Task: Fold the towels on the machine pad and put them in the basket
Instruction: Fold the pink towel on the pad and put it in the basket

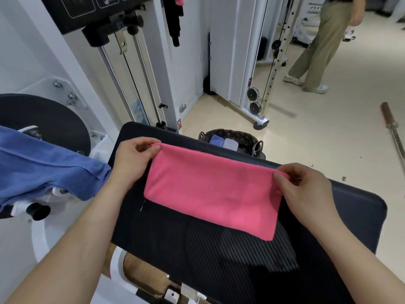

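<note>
A pink towel point(210, 189), folded into a long rectangle, lies across the black ribbed machine pad point(350, 213). My left hand point(131, 160) pinches its far left corner. My right hand point(306, 185) pinches its far right corner. Both corners are lifted slightly off the pad. Beyond the pad's far edge stands a dark wicker basket point(252, 139) on the floor, with a blue folded towel point(215, 140) and a pale lilac folded towel point(230, 143) inside. A blue towel point(43, 165) hangs over the machine part at the left.
White weight machine frame and guide rods point(131, 84) rise behind the pad. A cable tower point(267, 62) stands at the back right. A person in khaki trousers point(322, 47) walks on the floor beyond. A barbell point(394, 132) lies on the floor at right.
</note>
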`<state>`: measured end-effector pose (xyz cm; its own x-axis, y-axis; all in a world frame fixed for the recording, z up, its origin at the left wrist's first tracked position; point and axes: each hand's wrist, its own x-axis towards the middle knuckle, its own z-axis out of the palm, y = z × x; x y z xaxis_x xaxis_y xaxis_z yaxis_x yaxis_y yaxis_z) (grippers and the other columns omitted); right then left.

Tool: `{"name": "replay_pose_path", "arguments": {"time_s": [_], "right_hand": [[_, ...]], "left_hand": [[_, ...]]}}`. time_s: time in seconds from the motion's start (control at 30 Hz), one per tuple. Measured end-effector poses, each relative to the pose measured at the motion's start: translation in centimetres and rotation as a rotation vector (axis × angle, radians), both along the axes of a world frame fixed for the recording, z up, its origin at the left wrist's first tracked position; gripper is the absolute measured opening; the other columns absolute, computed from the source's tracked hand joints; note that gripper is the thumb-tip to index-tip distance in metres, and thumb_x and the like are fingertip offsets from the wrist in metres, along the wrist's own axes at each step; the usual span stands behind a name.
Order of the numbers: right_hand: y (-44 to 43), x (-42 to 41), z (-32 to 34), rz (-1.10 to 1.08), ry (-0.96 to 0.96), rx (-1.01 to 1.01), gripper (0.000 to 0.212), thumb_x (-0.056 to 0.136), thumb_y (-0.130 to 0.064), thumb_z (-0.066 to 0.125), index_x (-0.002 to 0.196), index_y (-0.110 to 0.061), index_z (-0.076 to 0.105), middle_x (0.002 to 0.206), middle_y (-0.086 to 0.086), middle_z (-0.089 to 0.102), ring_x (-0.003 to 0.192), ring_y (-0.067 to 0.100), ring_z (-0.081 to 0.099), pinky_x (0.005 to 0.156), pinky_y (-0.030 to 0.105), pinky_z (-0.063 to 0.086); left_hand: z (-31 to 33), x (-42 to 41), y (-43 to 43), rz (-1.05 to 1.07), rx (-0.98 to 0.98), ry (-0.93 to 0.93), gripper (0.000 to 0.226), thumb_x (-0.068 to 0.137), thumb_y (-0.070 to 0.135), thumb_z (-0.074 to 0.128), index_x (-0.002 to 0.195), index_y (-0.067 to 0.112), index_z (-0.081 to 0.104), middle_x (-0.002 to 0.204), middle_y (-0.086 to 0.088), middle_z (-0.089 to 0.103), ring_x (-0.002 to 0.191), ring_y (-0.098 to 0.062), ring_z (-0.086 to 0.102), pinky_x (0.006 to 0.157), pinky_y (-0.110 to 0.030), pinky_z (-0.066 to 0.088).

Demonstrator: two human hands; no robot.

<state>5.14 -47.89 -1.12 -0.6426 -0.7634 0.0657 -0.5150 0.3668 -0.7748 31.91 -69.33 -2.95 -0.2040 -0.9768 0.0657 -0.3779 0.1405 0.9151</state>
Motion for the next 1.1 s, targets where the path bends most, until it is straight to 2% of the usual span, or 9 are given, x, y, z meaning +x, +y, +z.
{"name": "replay_pose_path", "arguments": {"time_s": [0.23, 0.4, 0.5, 0.57, 0.7, 0.87, 0.93, 1.0, 1.1], "right_hand": [[-1.3, -0.4, -1.2, -0.018, 0.236, 0.046, 0.012, 0.088, -0.020, 0.057, 0.089, -0.018, 0.069, 0.081, -0.003, 0.066, 0.079, 0.019, 0.059, 0.070, 0.034, 0.047], [-1.5, -0.3, -1.0, 0.018, 0.349, 0.143, 0.019, 0.091, -0.024, 0.054, 0.100, -0.018, 0.069, 0.085, -0.002, 0.055, 0.074, 0.015, 0.046, 0.056, 0.020, 0.028], [-1.3, -0.3, -0.6, 0.065, 0.378, 0.172, 0.022, 0.094, -0.027, 0.050, 0.099, -0.019, 0.070, 0.086, -0.002, 0.052, 0.075, 0.017, 0.050, 0.059, 0.029, 0.035], [-1.1, -0.6, -0.4, 0.118, 0.378, 0.205, 0.024, 0.095, -0.029, 0.049, 0.099, -0.018, 0.070, 0.091, -0.002, 0.052, 0.083, 0.020, 0.053, 0.066, 0.033, 0.041], [-0.9, -1.4, 0.0, 0.200, 0.468, 0.282, 0.020, 0.090, -0.024, 0.059, 0.105, -0.018, 0.071, 0.103, -0.002, 0.057, 0.095, 0.023, 0.051, 0.070, 0.034, 0.045], [-1.5, -1.3, 0.7, 0.226, 0.549, 0.332, 0.015, 0.086, -0.020, 0.060, 0.096, -0.019, 0.071, 0.095, -0.001, 0.063, 0.091, 0.024, 0.053, 0.067, 0.034, 0.045], [-2.0, -1.5, 1.2, 0.260, 0.509, 0.404, 0.010, 0.083, -0.021, 0.059, 0.091, -0.022, 0.065, 0.088, -0.003, 0.061, 0.087, 0.022, 0.055, 0.066, 0.032, 0.042], [-2.7, -2.0, 2.1, 0.302, 0.417, 0.477, 0.006, 0.079, -0.021, 0.062, 0.086, -0.021, 0.063, 0.081, -0.003, 0.063, 0.083, 0.021, 0.058, 0.067, 0.032, 0.044], [-4.0, -3.2, 4.4, 0.409, 0.050, 0.476, 0.003, 0.082, -0.008, 0.066, 0.080, -0.010, 0.066, 0.063, 0.003, 0.068, 0.057, 0.014, 0.063, 0.056, 0.026, 0.050]], "left_hand": [[-1.7, -0.9, -1.2, 0.047, -0.110, -0.098, 0.020, 0.083, 0.020, 0.074, 0.082, 0.040, 0.069, 0.084, 0.013, 0.071, 0.083, -0.006, 0.066, 0.082, -0.026, 0.052], [-1.9, -1.4, -1.1, 0.018, -0.237, -0.254, 0.012, 0.086, 0.022, 0.070, 0.094, 0.031, 0.071, 0.086, 0.013, 0.067, 0.082, -0.002, 0.061, 0.076, -0.016, 0.046], [-2.1, -1.2, -1.3, 0.001, -0.335, -0.377, 0.015, 0.087, 0.025, 0.069, 0.101, 0.024, 0.071, 0.090, 0.006, 0.062, 0.079, -0.007, 0.055, 0.076, -0.021, 0.044], [-2.0, -0.9, -1.4, -0.025, -0.360, -0.427, 0.018, 0.088, 0.028, 0.067, 0.105, 0.023, 0.070, 0.092, 0.005, 0.059, 0.079, -0.007, 0.053, 0.073, -0.017, 0.039], [-1.6, -0.4, -1.2, -0.130, -0.323, -0.485, 0.027, 0.084, 0.030, 0.072, 0.111, 0.026, 0.069, 0.100, 0.005, 0.056, 0.085, -0.009, 0.052, 0.079, -0.021, 0.040], [-0.9, -1.0, -0.6, -0.131, -0.330, -0.530, 0.014, 0.080, 0.023, 0.075, 0.088, 0.025, 0.064, 0.091, 0.009, 0.058, 0.082, -0.009, 0.053, 0.069, -0.017, 0.036], [-0.6, -1.2, -0.6, -0.114, -0.267, -0.482, 0.015, 0.078, 0.021, 0.076, 0.084, 0.026, 0.063, 0.086, 0.011, 0.062, 0.080, -0.006, 0.056, 0.067, -0.016, 0.037], [-0.4, -1.0, -0.5, -0.118, -0.153, -0.401, 0.020, 0.078, 0.018, 0.078, 0.088, 0.030, 0.066, 0.087, 0.011, 0.065, 0.082, -0.003, 0.058, 0.071, -0.018, 0.044], [0.4, 0.4, 0.0, -0.131, -0.003, -0.259, 0.025, 0.081, 0.009, 0.075, 0.085, 0.034, 0.070, 0.089, 0.011, 0.070, 0.082, -0.003, 0.062, 0.079, -0.024, 0.049]]}}
